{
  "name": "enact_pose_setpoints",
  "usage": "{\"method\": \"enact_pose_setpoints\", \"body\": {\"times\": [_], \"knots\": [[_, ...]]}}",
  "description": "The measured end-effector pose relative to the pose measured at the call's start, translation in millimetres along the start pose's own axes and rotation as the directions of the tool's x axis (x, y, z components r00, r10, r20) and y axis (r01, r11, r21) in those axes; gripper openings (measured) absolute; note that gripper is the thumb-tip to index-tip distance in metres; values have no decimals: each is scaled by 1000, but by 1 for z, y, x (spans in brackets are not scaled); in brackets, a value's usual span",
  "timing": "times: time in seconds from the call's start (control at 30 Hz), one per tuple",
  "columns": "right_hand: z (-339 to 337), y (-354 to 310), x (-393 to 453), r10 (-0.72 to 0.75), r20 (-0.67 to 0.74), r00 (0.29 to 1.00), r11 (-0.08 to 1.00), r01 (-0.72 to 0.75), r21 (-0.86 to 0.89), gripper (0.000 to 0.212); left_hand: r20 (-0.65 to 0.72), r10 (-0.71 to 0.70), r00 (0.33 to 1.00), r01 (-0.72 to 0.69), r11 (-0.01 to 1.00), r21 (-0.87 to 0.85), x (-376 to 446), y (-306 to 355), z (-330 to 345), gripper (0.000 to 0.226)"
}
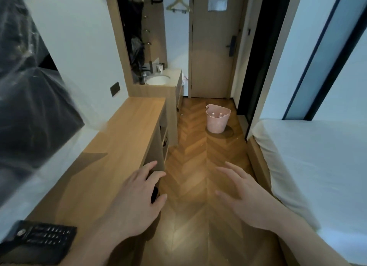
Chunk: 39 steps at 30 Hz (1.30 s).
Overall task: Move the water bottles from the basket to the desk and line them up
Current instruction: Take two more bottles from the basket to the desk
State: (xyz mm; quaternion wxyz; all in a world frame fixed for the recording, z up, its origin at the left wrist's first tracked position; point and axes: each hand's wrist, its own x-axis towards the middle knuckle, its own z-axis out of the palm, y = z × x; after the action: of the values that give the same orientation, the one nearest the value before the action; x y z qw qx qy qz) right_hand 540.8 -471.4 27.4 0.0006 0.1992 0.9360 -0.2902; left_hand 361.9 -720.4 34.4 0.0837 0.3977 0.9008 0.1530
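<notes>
Both hands, left hand (137,202) and right hand (246,198), spread empty; the basket (217,122) of bottles (217,114) sits well beyond the bare table (119,142), so walking over comes next

Herringbone wood floor (198,166) runs between white bed (317,176) and closed door (212,47).

A bare strip of herringbone floor (198,156) runs ahead of me between the wooden desk (111,146) on my left and the white bed (309,166) on my right. The pink basket (217,119) stands alone at its far end, before the closed door (214,47).
</notes>
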Motion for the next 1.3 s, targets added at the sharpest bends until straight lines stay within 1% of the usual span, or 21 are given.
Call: {"method": "enact_pose_setpoints", "body": {"times": [0.1,0.23,0.37,0.53,0.73,0.9,1.03,1.1,1.3], "knots": [[-9,5,41,34,-19,999,999,-35,-18,68,30,12,999,-13,1000,12,50,-14,-7,60],[-18,27,78,124,-44,991,990,-126,-65,73,49,44,998,-47,996,77,118,-20,-6,68],[-37,63,99,227,-49,973,972,-230,-51,76,60,104,993,-110,988,108,182,-4,5,73],[-68,120,140,338,-75,938,936,-343,-74,79,119,149,982,-170,968,183,271,33,22,76],[-100,199,213,340,-53,939,936,-344,-77,80,131,121,984,-150,960,235,375,75,55,82],[-135,251,273,324,-25,946,941,-325,-91,80,102,45,994,-71,960,270,446,104,70,85],[-165,274,326,308,-17,951,937,-306,-166,79,80,44,996,-64,961,269,485,123,74,85],[-174,282,352,277,-12,961,944,-275,-184,79,54,35,998,-48,966,253,502,125,77,86],[-191,299,423,236,32,971,950,-224,-217,79,61,-67,996,46,955,293,562,107,81,88]]}}
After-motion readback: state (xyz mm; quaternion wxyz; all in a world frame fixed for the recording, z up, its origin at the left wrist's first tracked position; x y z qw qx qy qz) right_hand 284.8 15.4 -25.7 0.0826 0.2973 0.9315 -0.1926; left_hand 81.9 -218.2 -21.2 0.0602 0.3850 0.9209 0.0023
